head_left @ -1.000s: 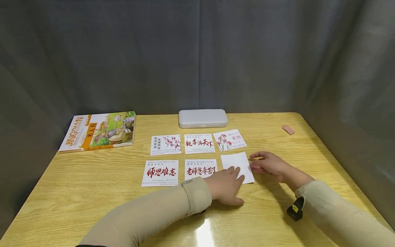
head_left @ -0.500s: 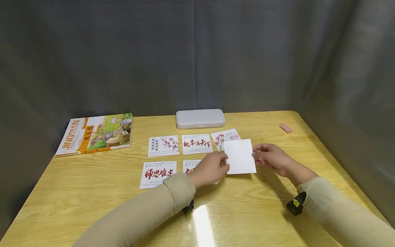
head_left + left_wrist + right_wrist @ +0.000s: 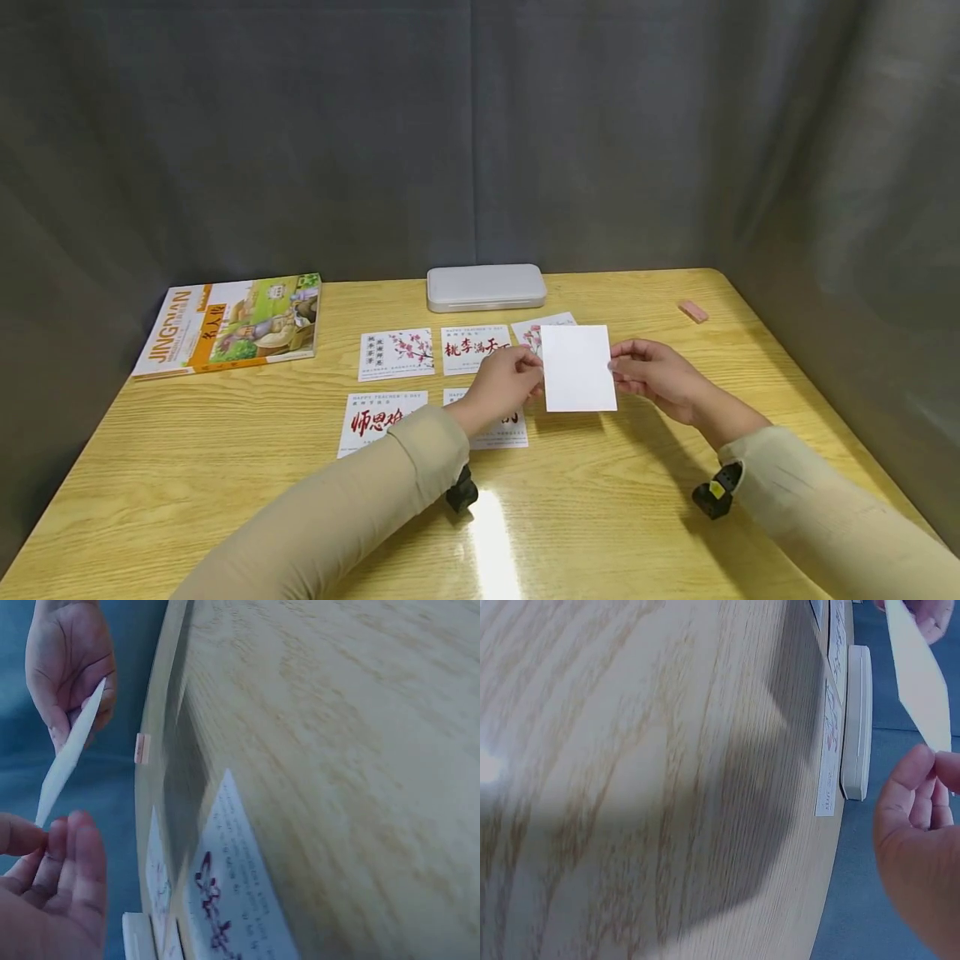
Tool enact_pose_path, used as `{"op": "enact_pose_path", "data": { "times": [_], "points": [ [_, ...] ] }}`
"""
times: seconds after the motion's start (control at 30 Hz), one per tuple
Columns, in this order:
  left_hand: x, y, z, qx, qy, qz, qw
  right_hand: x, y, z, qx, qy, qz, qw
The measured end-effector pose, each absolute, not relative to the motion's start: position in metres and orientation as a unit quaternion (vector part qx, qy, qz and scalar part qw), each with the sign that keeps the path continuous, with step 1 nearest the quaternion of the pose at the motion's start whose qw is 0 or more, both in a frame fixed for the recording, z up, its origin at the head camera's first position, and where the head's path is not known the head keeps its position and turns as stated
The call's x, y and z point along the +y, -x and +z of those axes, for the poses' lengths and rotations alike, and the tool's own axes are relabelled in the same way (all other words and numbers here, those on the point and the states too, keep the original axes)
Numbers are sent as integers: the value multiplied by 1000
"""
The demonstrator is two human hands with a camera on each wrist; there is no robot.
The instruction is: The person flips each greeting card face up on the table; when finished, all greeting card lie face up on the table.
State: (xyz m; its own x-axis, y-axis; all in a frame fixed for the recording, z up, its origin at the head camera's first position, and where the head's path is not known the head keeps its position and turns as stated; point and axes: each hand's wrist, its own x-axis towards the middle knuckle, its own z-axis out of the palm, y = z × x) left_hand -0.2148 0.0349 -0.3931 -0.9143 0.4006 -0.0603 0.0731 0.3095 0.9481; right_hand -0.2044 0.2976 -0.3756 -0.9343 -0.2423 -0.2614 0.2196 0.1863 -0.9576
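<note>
A square card (image 3: 579, 368), blank white on the side facing me, is held up off the table by both hands. My left hand (image 3: 501, 385) pinches its left edge between thumb and fingers. On the opposite edge, my right hand (image 3: 660, 379) pinches it the same way. Both wrist views show the card (image 3: 71, 754) nearly edge-on, above the tabletop. Behind it lies a card with pink flowers (image 3: 532, 335), partly hidden. Under my left arm, a card with red lettering (image 3: 498, 435) is partly covered.
More printed cards lie flat: a blossom card (image 3: 397, 354), a red-lettered card (image 3: 474, 350) and another red-lettered card (image 3: 378, 421). A white case (image 3: 486, 288) stands at the back edge. A book (image 3: 232, 325) lies at the back left, a pink eraser-like block (image 3: 693, 312) at the back right.
The blank-faced card has been lifted off the table from the front row's right end and tilted up. My left hand went from lying flat on it to pinching its left edge.
</note>
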Motion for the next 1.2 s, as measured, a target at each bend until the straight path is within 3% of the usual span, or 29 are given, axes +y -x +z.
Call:
{"op": "enact_pose_path", "data": {
  "times": [0.17,0.5,0.8,1.2],
  "points": [
    [35,214,-390,815,-166,542,119,298,205,-375,749,-2,-638,180],
    [39,214,-386,754,-108,625,173,297,204,-373,740,1,-652,169],
    [37,216,-389,729,-92,663,143,297,202,-374,696,14,-693,185],
    [34,216,-393,733,-85,660,144,291,204,-380,731,9,-656,186]
  ]
}}
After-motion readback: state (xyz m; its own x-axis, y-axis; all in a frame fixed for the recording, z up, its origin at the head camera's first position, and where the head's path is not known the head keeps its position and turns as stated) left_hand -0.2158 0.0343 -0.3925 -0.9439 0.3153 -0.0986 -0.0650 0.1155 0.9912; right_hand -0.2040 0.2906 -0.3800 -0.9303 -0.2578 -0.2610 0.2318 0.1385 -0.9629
